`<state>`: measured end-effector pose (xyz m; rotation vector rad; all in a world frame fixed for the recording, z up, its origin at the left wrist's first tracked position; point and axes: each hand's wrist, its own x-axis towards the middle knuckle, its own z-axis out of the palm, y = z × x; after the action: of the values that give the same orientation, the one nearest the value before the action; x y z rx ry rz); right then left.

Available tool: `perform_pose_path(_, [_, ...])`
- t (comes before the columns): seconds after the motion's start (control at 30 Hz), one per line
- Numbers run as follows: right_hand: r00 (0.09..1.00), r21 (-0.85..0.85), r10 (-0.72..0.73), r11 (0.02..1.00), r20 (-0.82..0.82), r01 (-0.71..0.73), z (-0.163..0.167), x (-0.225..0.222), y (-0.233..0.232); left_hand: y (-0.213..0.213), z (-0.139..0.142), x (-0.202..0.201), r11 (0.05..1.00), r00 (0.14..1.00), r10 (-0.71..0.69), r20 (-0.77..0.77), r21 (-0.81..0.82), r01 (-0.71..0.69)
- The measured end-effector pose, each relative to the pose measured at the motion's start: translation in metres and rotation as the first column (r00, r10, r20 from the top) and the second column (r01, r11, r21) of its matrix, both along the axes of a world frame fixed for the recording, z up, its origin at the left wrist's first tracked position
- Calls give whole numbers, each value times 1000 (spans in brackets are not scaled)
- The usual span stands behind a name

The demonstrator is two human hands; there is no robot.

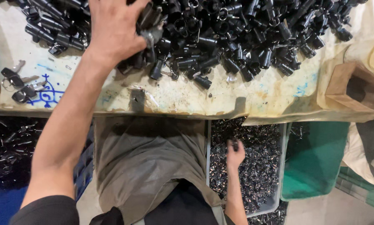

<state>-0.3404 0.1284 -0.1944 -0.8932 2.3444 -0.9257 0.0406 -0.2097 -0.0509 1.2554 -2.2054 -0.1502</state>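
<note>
Head view showed the left hand (114, 31) clutching black tube parts (147, 25) from the big heap (245, 37) at the surface's (174, 98) far edge, the right hand (235, 156) closed on small pieces in the grey bin (258, 166) below its near edge; both stocks remained large.
</note>
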Motion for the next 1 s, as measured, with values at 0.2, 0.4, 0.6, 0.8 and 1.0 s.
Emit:
perform_pose_path(0.2, [511, -282, -93, 743, 855, 607, 34, -26, 26, 38, 19, 0, 985, 998, 0, 59, -174, 10])
perform_pose_path(0.4, [387, -363, 119, 667, 914, 650, 54, -67, 45, 55, 17, -8, 984, 673, -104, -733, 24, 178])
perform_pose_path(0.6, [527, -314, -68, 736, 847, 600, 61, -67, 43, 108, 30, -7, 876, 243, 35, -969, 147, 458])
perform_pose_path(0.8, [18, -376, 500, 626, 866, 683, 87, -38, 34, 191, 22, -19, 687, 178, 446, -877, 463, 561])
perform_pose_path(1.0, [-232, -266, 478, 759, 847, 594, 103, 44, -6, 230, 6, -44, 495, 269, 520, -811, 542, 680])
